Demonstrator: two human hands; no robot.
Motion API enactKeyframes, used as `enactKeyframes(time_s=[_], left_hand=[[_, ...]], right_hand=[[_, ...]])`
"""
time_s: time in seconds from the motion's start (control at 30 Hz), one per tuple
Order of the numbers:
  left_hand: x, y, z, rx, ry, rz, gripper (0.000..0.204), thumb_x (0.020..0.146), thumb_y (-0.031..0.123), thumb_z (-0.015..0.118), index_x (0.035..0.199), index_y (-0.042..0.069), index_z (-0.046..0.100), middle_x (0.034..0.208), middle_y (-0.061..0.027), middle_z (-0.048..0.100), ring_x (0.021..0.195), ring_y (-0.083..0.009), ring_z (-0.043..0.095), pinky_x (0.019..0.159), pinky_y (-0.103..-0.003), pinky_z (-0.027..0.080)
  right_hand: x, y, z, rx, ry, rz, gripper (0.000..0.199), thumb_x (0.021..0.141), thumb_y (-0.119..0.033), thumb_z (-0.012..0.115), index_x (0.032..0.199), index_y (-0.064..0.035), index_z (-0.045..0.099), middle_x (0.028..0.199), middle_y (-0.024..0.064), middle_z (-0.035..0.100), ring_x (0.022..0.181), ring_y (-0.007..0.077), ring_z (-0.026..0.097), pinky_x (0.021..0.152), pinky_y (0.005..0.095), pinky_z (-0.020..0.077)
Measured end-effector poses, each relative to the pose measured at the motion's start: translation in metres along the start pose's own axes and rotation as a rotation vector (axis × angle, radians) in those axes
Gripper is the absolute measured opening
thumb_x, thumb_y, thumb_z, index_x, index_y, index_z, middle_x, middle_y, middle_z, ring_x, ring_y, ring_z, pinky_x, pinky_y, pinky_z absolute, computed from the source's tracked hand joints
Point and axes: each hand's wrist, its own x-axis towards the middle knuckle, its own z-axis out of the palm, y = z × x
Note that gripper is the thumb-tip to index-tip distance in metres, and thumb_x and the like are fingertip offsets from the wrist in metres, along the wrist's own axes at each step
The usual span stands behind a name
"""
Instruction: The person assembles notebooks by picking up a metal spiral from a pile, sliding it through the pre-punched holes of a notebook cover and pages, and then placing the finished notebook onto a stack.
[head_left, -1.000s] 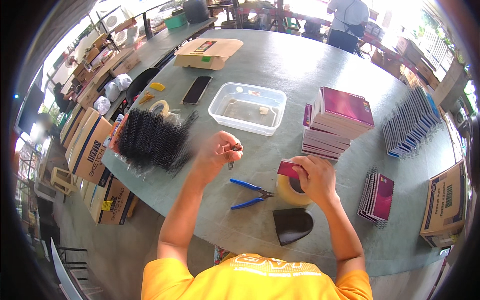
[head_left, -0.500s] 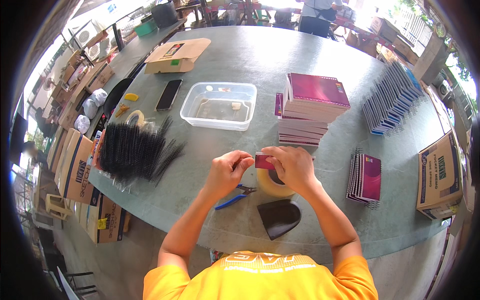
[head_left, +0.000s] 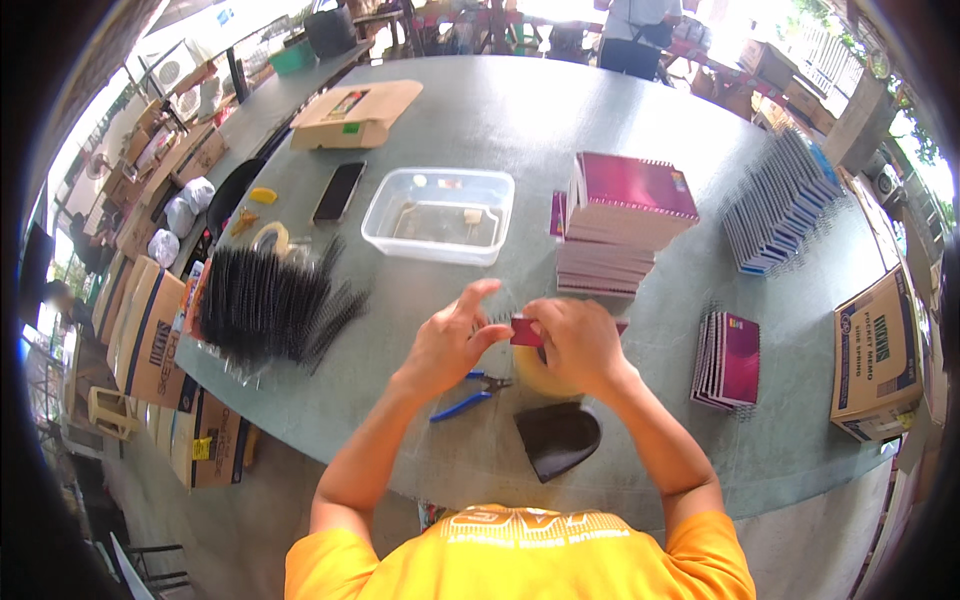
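A small maroon notebook [head_left: 524, 331] is held by my right hand [head_left: 577, 345], its fingers closed over the cover. A dark spiral coil [head_left: 500, 319] sticks out past the left end of the notebook. Right beside that coil is my left hand [head_left: 452, 335], open, with forefinger raised and thumb apart; whether the thumb touches the coil I cannot tell. Under the notebook lies a roll of clear tape [head_left: 545, 376], partly covered by my right hand. Blue-handled cutting pliers [head_left: 468, 402] and a dark rounded block [head_left: 558, 440] rest nearer to me.
Loose black coils [head_left: 265, 305] lie in a heap at left. Behind my hands stand a clear plastic tub [head_left: 438, 250] and a maroon notebook stack [head_left: 635, 185]. Bound maroon notebooks [head_left: 740, 360], blue notebooks [head_left: 775, 225] and a carton [head_left: 875, 365] occupy the right. A phone [head_left: 339, 191] lies far left.
My left hand's fingers have spread from a pinch, with the forefinger lifting. My right hand keeps hold of the notebook, which has dropped slightly toward me. The coil now shows between the hands.
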Motion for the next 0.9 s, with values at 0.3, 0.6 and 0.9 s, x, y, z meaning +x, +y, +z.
enactKeyframes(time_s=[0.3, 0.6, 0.9], left_hand=[[0.004, -0.005, -0.024, 0.009, -0.227, -0.060, 0.019, 0.085, 0.016, 0.065, 0.097, 0.002, 0.063, 0.082, -0.0126, 0.063, 0.070, -0.0213, 0.062, 0.064, -0.032, 0.049], [0.004, 0.011, -0.023, 0.112, -0.096, 0.095, 0.020, 0.088, 0.018, 0.060, 0.101, 0.002, 0.062, 0.086, -0.0147, 0.067, 0.078, -0.0286, 0.065, 0.071, -0.036, 0.051], [0.014, -0.013, -0.013, -0.116, -0.018, 0.142, 0.016, 0.081, 0.001, 0.066, 0.097, 0.004, 0.066, 0.082, -0.0049, 0.064, 0.069, -0.0104, 0.057, 0.061, -0.024, 0.047]], right_hand=[[0.002, -0.004, 0.019, 0.108, 0.174, 0.080, 0.013, 0.083, -0.022, 0.062, 0.089, -0.0102, 0.062, 0.086, 0.0052, 0.066, 0.076, 0.0239, 0.063, 0.069, 0.0378, 0.0444], [-0.002, 0.000, 0.013, 0.134, 0.107, -0.016, 0.020, 0.083, -0.016, 0.061, 0.099, -0.0074, 0.056, 0.084, 0.0080, 0.065, 0.079, 0.0282, 0.063, 0.065, 0.0402, 0.0462], [-0.001, 0.007, 0.016, -0.052, 0.057, -0.057, 0.018, 0.084, -0.015, 0.059, 0.099, -0.0066, 0.059, 0.083, 0.0096, 0.066, 0.073, 0.0309, 0.063, 0.061, 0.0400, 0.0465]])
